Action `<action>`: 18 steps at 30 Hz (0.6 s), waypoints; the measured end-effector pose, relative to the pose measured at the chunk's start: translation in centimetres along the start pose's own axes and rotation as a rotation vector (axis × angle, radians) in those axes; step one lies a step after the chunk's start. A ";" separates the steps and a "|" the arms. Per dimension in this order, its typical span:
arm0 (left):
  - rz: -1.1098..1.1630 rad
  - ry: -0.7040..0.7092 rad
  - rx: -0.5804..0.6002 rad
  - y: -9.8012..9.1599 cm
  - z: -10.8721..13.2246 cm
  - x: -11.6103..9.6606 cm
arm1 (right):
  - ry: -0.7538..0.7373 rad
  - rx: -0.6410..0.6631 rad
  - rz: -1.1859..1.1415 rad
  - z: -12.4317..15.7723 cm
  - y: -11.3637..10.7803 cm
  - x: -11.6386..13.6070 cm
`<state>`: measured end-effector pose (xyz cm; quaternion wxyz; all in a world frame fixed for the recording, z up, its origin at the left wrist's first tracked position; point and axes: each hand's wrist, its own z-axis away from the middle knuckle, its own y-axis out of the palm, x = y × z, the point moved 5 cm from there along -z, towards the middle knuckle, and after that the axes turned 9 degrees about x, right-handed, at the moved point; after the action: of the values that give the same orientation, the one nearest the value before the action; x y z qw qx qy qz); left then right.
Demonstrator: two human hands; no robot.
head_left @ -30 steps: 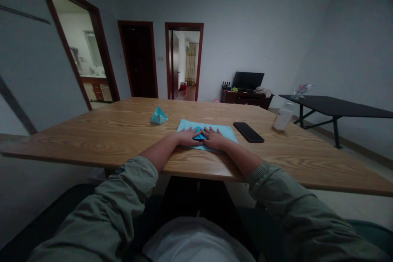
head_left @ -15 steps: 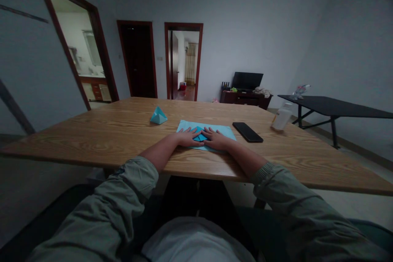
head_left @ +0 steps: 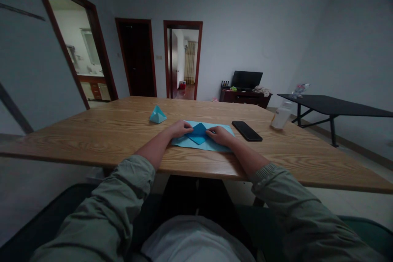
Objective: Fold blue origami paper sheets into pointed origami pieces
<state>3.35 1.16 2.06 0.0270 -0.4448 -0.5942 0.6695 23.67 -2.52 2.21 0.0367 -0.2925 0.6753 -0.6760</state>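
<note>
A folded piece of darker blue origami paper, diamond-shaped, is between my hands above a light blue sheet. My left hand pinches its left corner between thumb and fingers. On the opposite corner, my right hand is closed in the same way. The light blue sheet lies flat on the wooden table, partly covered by both hands. A folded light blue paper pyramid stands farther back to the left.
A black phone lies right of the sheet. Beyond it stands a translucent plastic bottle. The table's near edge runs under my forearms. A black table is at the far right, and a television stands by the back wall.
My hands went from lying flat over the folded paper to pinching its two side corners. More of the paper shows now, and the light blue sheet has shifted slightly left.
</note>
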 end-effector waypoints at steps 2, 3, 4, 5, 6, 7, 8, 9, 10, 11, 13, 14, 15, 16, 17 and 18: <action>0.019 -0.005 -0.028 0.0 -0.2 0.4 | 0.000 -0.024 0.008 0.0 -0.2 0.0; 0.018 -0.015 -0.037 0.0 -0.3 0.7 | 0.006 -0.034 0.016 0.0 -0.3 0.0; 0.010 -0.026 -0.043 0.1 -0.4 0.9 | 0.015 -0.044 0.022 0.0 -0.3 0.0; -0.006 -0.035 -0.047 0.1 -0.4 1.0 | 0.021 -0.057 0.026 0.0 -0.3 -0.1; -0.028 -0.039 -0.049 0.1 -0.4 1.0 | 0.024 -0.073 0.026 0.0 -0.3 -0.2; -0.054 -0.038 -0.050 0.2 -0.4 1.0 | 0.023 -0.090 0.021 -0.1 -0.3 -0.3; -0.082 -0.036 -0.054 0.2 -0.3 0.8 | 0.023 -0.107 0.006 -0.1 -0.2 -0.4; -0.107 -0.037 -0.057 0.3 -0.2 0.7 | 0.021 -0.120 -0.016 -0.2 -0.2 -0.6; -0.130 -0.036 -0.057 0.3 -0.1 0.5 | 0.014 -0.128 -0.039 -0.3 -0.1 -0.7; -0.152 -0.033 -0.056 0.3 -0.1 0.2 | 0.004 -0.129 -0.054 -0.3 0.1 -0.8; -0.198 -0.025 -0.046 0.5 0.1 -0.3 | -0.015 -0.116 -0.039 -0.4 0.3 -0.8; -0.225 -0.021 -0.037 0.5 0.1 -0.5 | -0.029 -0.104 -0.005 -0.5 0.3 -0.7; -0.250 -0.018 -0.027 0.6 0.1 -0.7 | -0.047 -0.085 0.042 -0.5 0.4 -0.6; -0.273 -0.018 -0.016 0.7 0.1 -0.8 | -0.063 -0.060 0.090 -0.5 0.6 -0.3; -0.290 -0.022 -0.006 0.8 0.0 -0.9 | -0.075 -0.037 0.132 -0.5 0.6 -0.1; -0.302 -0.024 0.002 0.9 0.0 -1.0 | -0.085 -0.019 0.165 -0.5 0.7 0.1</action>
<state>4.40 0.34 1.83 0.1206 -0.3422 -0.6539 0.6639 23.07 -2.16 1.62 0.1182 -0.2648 0.7015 -0.6510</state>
